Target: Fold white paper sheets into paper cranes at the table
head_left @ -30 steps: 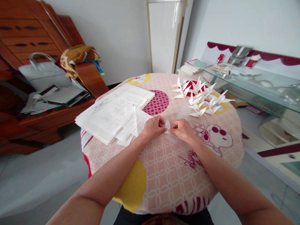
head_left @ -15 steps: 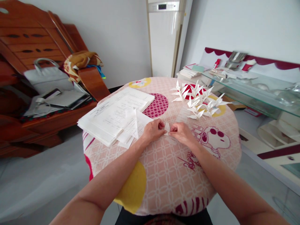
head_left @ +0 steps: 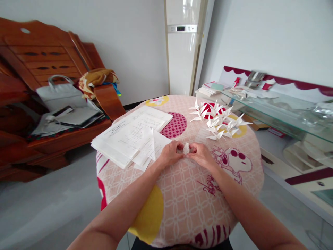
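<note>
Between my two hands is a small folded piece of paper [head_left: 186, 148], white with faint print, its pointed tip up. My left hand [head_left: 172, 152] pinches its left side, and my right hand [head_left: 199, 152] pinches the right side; the fingertips partly hide its lower edge. Left of my left hand lie loose sheets with a paper folded to a triangle [head_left: 153, 144] on top. Several white paper cranes [head_left: 217, 119] stand grouped on the cloth beyond my right hand.
A patterned cloth [head_left: 182, 194] covers the round table. A thick stack of printed sheets [head_left: 122, 139] lies at the left. To the right stands a glass-topped cabinet [head_left: 281, 111]; a wooden bench [head_left: 85, 118] with a bag is at the left, an air conditioner [head_left: 182, 59] behind.
The camera view has tilted up, so everything sits lower in the picture. Both hands have drawn closer around the folded paper, whose point now stands up more plainly.
</note>
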{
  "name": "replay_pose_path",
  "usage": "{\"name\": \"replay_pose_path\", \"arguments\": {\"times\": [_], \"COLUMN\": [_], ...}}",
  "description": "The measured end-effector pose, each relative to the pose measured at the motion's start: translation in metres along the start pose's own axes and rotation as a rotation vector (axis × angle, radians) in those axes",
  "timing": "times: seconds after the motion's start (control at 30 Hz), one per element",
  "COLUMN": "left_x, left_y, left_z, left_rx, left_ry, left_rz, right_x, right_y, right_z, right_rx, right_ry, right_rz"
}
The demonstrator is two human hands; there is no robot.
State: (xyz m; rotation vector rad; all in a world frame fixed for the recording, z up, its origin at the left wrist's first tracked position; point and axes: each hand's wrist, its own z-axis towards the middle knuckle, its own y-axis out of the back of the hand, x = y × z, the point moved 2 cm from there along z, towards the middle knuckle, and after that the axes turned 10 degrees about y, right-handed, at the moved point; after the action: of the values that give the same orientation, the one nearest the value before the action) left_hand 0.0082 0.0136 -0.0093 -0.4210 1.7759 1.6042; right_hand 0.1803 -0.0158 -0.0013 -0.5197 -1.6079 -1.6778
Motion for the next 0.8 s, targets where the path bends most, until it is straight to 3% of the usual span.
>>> {"name": "replay_pose_path", "arguments": {"times": [0.13, 0.27, 0.4, 0.67, 0.8], "left_x": [-0.001, -0.002, -0.003, 0.003, 0.005], "left_y": [-0.001, -0.004, 0.000, 0.008, 0.010], "left_z": [-0.002, -0.003, 0.000, 0.007, 0.011], "left_rx": [0.011, 0.077, 0.067, -0.077, -0.043], "left_ry": [0.004, -0.013, -0.024, 0.046, 0.067], "left_rz": [-0.096, -0.334, -0.542, -0.725, -0.717], "right_x": [-0.002, -0.005, -0.006, -0.001, -0.002], "right_y": [0.001, 0.005, 0.008, -0.004, -0.009], "right_z": [0.001, 0.005, 0.014, 0.029, 0.027], "right_rx": [0.029, 0.102, 0.168, 0.067, 0.030], "right_ry": [-0.018, -0.020, -0.008, 0.072, 0.033], "right_rz": [0.085, 0.146, 0.242, 0.444, 0.517]}}
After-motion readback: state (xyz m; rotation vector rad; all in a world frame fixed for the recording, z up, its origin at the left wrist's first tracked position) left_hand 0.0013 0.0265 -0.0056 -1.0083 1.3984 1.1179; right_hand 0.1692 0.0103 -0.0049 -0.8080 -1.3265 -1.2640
